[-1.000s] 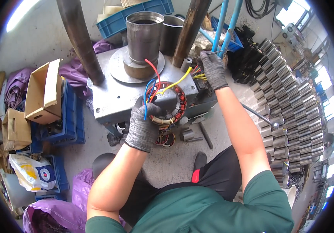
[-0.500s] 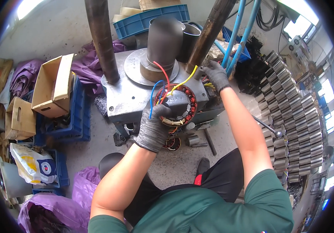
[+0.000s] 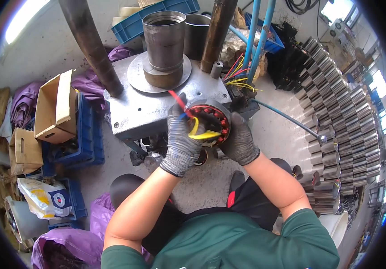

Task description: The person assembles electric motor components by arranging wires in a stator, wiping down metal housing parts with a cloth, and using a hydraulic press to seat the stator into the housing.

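A motor stator (image 3: 221, 113), a dark ring lined with red windings, is held between my two gloved hands in front of the press table's near edge. My left hand (image 3: 182, 141) grips its left side, with the red lead (image 3: 177, 99) and yellow lead (image 3: 204, 134) beside the fingers. Only a bit of a blue lead shows. My right hand (image 3: 241, 142) is closed around the ring's right side, its fingertips partly hidden. Beyond, a metal cylinder (image 3: 164, 45) stands upright on a round plate on the steel press table (image 3: 148, 112).
Two dark columns (image 3: 93, 49) rise from the table, with a small metal sleeve (image 3: 217, 69) beside the right one. A ball-ended rod (image 3: 291, 120) reaches out rightward. Stacked metal cylinders (image 3: 332, 121) fill the right. Cardboard boxes (image 3: 54, 107), blue crates (image 3: 92, 130) and purple sacks (image 3: 69, 244) lie left.
My right hand has left the small sleeve by the right column and come down to the stator's right side. The stator has tilted, and its leads have swung toward me. The view has shifted.
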A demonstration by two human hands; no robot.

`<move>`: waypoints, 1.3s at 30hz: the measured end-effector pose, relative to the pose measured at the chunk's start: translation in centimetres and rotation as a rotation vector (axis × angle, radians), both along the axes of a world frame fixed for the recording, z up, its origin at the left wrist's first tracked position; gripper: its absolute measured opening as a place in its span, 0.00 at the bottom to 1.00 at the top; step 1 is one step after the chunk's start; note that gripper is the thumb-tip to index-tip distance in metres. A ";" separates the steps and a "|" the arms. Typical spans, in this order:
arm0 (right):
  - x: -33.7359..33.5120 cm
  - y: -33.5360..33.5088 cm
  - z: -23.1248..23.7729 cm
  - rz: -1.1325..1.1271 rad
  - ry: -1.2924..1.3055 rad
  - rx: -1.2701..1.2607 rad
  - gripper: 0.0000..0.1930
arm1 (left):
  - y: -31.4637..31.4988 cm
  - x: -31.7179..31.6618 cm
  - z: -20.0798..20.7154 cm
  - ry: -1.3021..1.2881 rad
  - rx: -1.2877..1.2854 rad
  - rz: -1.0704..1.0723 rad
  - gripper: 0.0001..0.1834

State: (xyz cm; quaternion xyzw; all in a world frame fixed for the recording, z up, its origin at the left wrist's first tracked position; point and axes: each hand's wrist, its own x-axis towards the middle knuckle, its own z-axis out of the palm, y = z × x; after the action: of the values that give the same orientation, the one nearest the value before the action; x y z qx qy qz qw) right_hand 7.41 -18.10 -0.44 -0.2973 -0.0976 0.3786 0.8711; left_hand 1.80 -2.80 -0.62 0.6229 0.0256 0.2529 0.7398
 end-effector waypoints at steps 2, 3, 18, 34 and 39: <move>-0.7 0.2 0.9 -0.025 -0.238 -0.130 0.39 | -0.4 -0.4 0.3 0.108 -0.103 -0.082 0.33; -0.9 0.1 0.8 0.002 -0.159 -0.090 0.35 | 0.0 -0.4 -0.4 0.069 -0.138 -0.109 0.33; -1.1 -3.6 0.6 0.005 -0.153 -0.160 0.37 | 0.1 0.8 -0.6 -0.114 0.982 -0.143 0.20; -1.7 -2.5 1.0 -0.015 -0.168 -0.240 0.44 | 2.5 0.5 1.2 0.343 0.396 -0.325 0.28; -2.5 -1.6 1.3 -0.031 -0.245 -0.297 0.44 | 2.0 0.9 0.6 0.299 0.821 -0.093 0.19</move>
State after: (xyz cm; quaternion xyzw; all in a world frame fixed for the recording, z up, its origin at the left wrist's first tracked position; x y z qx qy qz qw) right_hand 4.94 -19.69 0.85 -0.4678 -0.1413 0.3364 0.8050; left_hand 2.67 -0.77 0.01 0.8955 0.0017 0.1157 0.4297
